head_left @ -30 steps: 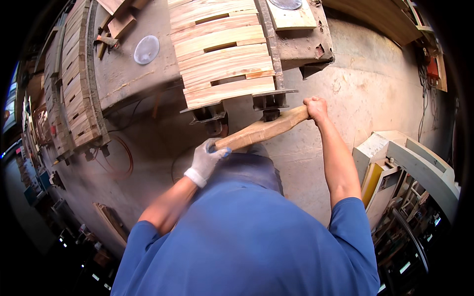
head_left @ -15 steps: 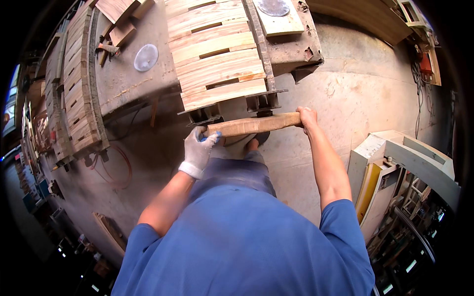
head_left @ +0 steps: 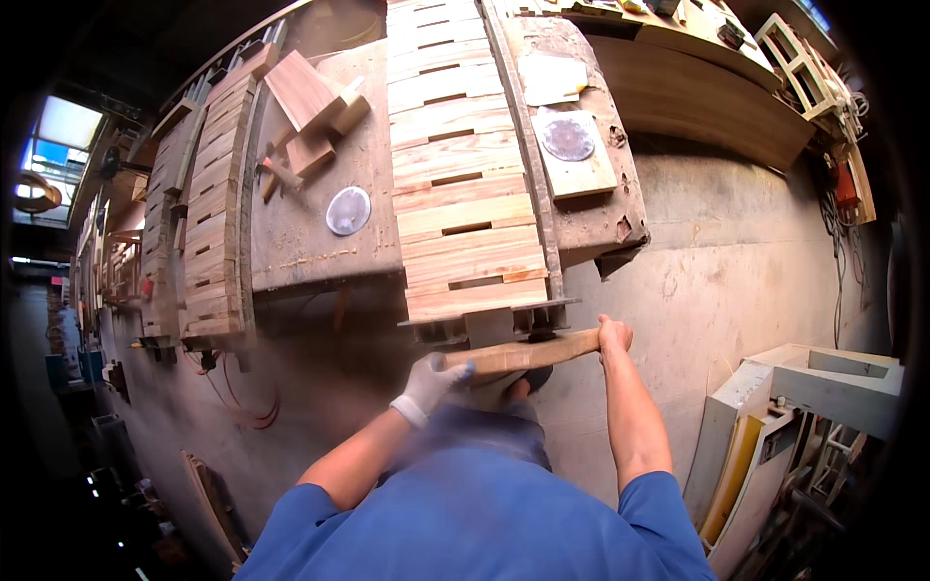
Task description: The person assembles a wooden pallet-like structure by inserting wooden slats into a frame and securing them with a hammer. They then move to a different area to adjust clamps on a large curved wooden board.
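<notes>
My left hand [head_left: 431,383], in a white glove with bluish fingertips, is closed on the left end of a wooden board [head_left: 531,355]. My bare right hand [head_left: 614,335] grips the other end. I hold the board roughly level in front of my legs, its right end tilted slightly up. Just beyond it is the near end of a long row of pale wooden pieces [head_left: 475,242] with dark slots between them. Dark metal supports [head_left: 545,318] stick out below that row. Whether the board touches them I cannot tell.
Left of the row, a worktable [head_left: 310,254] carries loose wood blocks [head_left: 308,92], a hammer [head_left: 281,172] and a round translucent disc [head_left: 348,210]. A second slotted row [head_left: 215,213] stands farther left. At right are a grey machine frame [head_left: 823,378] and hanging cables [head_left: 841,242].
The view has tilted up, so the rows and table sit lower in the picture and more of their far part shows. Both hands still hold the board.
</notes>
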A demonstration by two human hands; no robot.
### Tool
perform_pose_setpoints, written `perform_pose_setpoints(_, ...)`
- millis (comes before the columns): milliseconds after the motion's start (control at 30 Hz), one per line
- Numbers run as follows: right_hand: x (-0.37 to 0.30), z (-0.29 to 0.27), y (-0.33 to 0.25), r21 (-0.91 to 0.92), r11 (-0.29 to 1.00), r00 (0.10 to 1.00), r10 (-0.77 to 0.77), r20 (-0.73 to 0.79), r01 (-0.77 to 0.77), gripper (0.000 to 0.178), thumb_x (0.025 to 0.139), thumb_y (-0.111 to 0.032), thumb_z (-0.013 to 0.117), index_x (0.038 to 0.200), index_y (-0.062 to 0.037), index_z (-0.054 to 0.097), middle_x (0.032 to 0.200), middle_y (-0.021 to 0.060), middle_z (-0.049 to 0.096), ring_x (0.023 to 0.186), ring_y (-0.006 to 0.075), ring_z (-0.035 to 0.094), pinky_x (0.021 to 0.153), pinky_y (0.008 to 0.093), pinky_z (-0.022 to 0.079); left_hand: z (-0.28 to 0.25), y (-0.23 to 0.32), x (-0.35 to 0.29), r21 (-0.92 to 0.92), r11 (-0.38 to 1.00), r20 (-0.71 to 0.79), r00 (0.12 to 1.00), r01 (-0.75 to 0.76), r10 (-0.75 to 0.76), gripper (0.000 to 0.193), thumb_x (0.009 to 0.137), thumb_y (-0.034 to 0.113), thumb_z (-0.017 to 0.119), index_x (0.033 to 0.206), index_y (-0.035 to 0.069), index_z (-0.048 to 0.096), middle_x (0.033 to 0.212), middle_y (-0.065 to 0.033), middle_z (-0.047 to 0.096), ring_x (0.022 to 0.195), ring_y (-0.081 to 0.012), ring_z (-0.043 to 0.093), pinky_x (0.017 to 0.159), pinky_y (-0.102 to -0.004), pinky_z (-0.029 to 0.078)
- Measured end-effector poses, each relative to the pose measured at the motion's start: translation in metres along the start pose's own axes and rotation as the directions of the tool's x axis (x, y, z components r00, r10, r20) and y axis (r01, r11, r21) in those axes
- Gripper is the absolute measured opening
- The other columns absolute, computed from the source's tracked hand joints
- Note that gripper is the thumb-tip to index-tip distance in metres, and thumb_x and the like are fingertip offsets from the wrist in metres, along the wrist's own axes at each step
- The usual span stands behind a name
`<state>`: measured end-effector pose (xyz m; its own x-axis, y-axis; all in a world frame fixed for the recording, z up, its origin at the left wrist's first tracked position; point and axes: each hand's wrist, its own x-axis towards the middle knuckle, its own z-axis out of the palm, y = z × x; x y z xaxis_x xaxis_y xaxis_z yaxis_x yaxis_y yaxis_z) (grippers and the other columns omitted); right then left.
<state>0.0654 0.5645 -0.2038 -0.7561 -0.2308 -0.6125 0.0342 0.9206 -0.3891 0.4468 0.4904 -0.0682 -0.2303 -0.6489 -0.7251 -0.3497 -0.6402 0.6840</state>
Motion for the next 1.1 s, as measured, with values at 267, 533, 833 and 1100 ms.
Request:
perform_pose_setpoints(267, 0.001, 0.000, -0.011, 0.067, 0.988, 0.988, 0.141, -0.068, -0.137, 0.051, 0.086, -0.039, 0.063, 0.102, 0.0091, 0.070, 0.112, 0.0306, 0.067, 0.107, 0.0419, 0.065, 0.095, 0.0457, 0.049, 0.011, -0.001, 0.014, -0.105, 0.993, 0.079, 0.996, 0.044, -0.035, 0.032, 0.084, 0.006, 0.078, 0.109, -0.010, 0.065, 0.097, -0.0165, 0.072, 0.082, -0.0220, 0.072, 0.074, -0.0326, 0.061)
perform_pose_setpoints(533, -0.010, -0.003, -0.019, 0.144, 0.973, 0.983, 0.184, -0.020, -0.179, 0.038, 0.085, -0.032, 0.065, 0.094, 0.0038, 0.072, 0.106, 0.0264, 0.070, 0.102, 0.0394, 0.066, 0.092, 0.0461, 0.049, 0.013, 0.000, 0.005, 0.021, 0.998, 0.006, 0.998, 0.067, -0.067, 0.043, 0.082, 0.019, 0.080, 0.107, -0.011, 0.063, 0.096, -0.0182, 0.071, 0.082, -0.0223, 0.070, 0.073, -0.0338, 0.059)
perform_pose_setpoints(833, 0.007, 0.024, -0.002, 0.234, 0.942, 0.970, 0.230, 0.072, -0.241, 0.028, 0.081, -0.023, 0.065, 0.082, 0.0039, 0.071, 0.083, 0.0203, 0.071, 0.078, 0.0318, 0.066, 0.078, 0.0455, 0.050, 0.044, 0.069, -0.038, -0.082, 0.989, -0.026, 0.992, 0.124, -0.127, 0.039, 0.085, 0.020, 0.079, 0.110, -0.005, 0.064, 0.089, -0.0092, 0.070, 0.076, -0.0124, 0.064, 0.068, -0.0280, 0.053)
perform_pose_setpoints(1100, 0.008, 0.044, 0.001, 0.343, 0.879, 0.938, 0.268, 0.221, -0.332, 0.028, 0.081, -0.023, 0.065, 0.079, 0.0049, 0.070, 0.080, 0.0155, 0.070, 0.072, 0.0256, 0.065, 0.070, 0.0404, 0.051, 0.053, 0.047, -0.039, 0.177, 0.983, -0.156, 0.987, 0.055, -0.027, 0.045, 0.080, 0.031, 0.080, 0.105, -0.004, 0.070, 0.097, -0.0184, 0.074, 0.088, -0.0240, 0.071, 0.081, -0.0363, 0.055)
